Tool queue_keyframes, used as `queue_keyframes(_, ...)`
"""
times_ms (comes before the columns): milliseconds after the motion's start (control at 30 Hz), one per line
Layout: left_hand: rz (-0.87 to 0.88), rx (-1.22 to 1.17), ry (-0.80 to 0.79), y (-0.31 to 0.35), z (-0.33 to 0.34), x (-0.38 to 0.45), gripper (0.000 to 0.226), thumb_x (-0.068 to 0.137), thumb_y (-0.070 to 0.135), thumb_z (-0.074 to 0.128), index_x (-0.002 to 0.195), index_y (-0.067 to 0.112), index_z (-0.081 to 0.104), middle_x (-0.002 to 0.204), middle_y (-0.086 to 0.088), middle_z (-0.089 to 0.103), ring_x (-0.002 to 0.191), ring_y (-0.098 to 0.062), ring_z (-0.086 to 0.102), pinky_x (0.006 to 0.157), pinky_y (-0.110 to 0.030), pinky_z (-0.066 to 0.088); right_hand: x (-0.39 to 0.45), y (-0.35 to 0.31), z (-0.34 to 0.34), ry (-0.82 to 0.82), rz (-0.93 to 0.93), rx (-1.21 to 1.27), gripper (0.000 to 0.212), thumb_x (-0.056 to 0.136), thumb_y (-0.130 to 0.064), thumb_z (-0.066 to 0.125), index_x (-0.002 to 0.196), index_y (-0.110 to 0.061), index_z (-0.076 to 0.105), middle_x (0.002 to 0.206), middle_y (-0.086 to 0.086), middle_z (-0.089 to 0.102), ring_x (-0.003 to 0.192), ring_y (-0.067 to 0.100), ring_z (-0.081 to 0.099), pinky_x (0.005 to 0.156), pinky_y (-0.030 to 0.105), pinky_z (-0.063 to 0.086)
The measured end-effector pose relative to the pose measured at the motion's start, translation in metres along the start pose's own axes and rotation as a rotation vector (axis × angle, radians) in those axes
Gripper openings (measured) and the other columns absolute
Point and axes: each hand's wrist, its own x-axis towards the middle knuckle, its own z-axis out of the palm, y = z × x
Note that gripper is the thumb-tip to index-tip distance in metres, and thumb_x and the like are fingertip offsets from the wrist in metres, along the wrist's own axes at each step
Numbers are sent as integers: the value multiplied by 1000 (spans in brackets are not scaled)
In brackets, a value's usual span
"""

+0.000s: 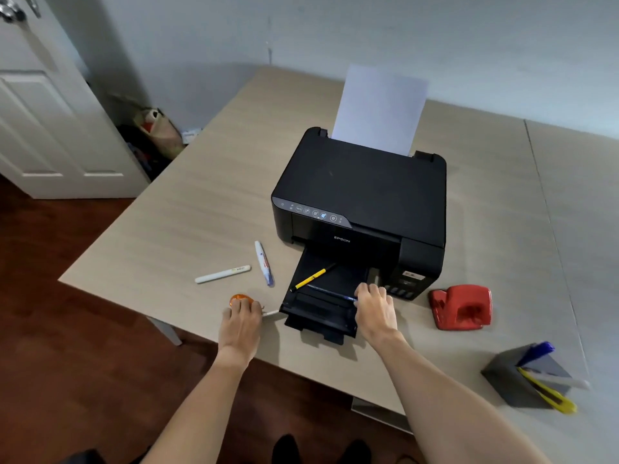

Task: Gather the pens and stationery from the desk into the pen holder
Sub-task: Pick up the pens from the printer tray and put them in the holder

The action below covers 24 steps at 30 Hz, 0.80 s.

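Note:
My right hand (373,308) pinches one end of a dark blue pen (330,292) that lies across the printer's output tray (321,313). A yellow pencil (311,276) also lies on that tray. My left hand (242,321) rests on orange-handled scissors (239,300) near the desk's front edge, fingers curled over them; a blade tip (270,313) shows to its right. A white marker (222,273) and a white-blue pen (264,262) lie on the desk left of the tray. The grey pen holder (522,380) stands at the right front, with yellow, blue and white items in it.
A black printer (361,192) with a sheet of paper (378,108) fills the desk's middle. A red hole punch (462,308) sits right of the tray. The desk's front edge runs just under my hands; a white door (50,112) stands at the left.

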Motion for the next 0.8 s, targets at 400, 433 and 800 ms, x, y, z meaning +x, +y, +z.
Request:
queue_keyframes(400, 96, -663, 239, 16, -54, 5, 6, 94, 16, 43, 99, 18, 45, 87, -6, 57, 73, -28, 58, 63, -41, 47, -51, 50, -15, 88, 174, 283, 30, 79, 12, 37, 92, -14, 43, 83, 6, 58, 83, 30, 54, 75, 38, 38)
queue_keyframes(433, 157, -679, 212, 23, -58, 7, 9, 94, 14, 44, 101, 18, 47, 90, -5, 57, 75, -26, 58, 64, -40, 47, -58, 60, -19, 107, 196, 290, 30, 79, 12, 37, 93, -13, 45, 81, 6, 58, 81, 30, 53, 74, 37, 37)
queue_keyframes(800, 818, -734, -9, 225, -129, 7, 19, 88, 18, 45, 104, 25, 54, 103, 0, 65, 94, -21, 60, 81, -40, 51, -148, 199, -112, 494, 499, 208, 13, 81, -4, 52, 93, -6, 58, 93, 14, 61, 88, 34, 55, 75, 45, 50)
